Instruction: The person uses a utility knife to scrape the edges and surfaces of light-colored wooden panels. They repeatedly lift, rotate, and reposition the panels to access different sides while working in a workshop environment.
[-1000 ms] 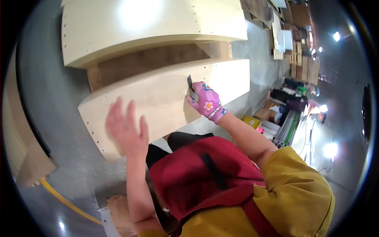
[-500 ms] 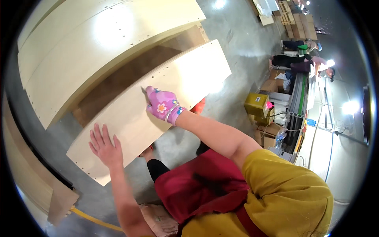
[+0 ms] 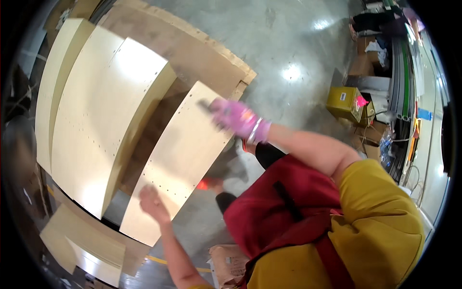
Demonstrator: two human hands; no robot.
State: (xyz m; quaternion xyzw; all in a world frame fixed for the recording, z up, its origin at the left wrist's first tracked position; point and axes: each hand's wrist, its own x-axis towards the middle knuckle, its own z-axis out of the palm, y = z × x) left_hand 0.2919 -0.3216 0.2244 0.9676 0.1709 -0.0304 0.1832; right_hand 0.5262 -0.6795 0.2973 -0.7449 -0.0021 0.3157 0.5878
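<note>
Over on the far left, a narrow pale stack (image 3: 57, 101) curves along beside a broader one. Below it, well apart, there's a low pile of pale panels (image 3: 94, 245) with a shiny edge. The broad pale stack (image 3: 94, 108) stands thick, its side wall facing right, small dark holes dotted over its top.

Next along comes the person's left hand (image 3: 155, 204), bare and blurred, over the lower end of the long pale board (image 3: 185, 139). I can't make out whether the fingers touch the wood, nor how far that grip is spread. The board itself lies slantwise, right of the broad stack with a gap between, and has rows of dark holes near both ends. A brown wooden base (image 3: 207, 55) spreads out past its upper end.

At that upper end, a dark tool (image 3: 205, 104), smeared by motion, pokes leftward out of the right hand (image 3: 238, 118). This one wears a pink flowered glove, and its grip is closed around the tool, above the board; whether the tip meets the surface I can't tell.

A brown packet (image 3: 230, 265) sits on the floor beside the person's red apron (image 3: 274, 212). Farther right stand a yellow box (image 3: 344, 101) and long grey bars (image 3: 397, 82).
</note>
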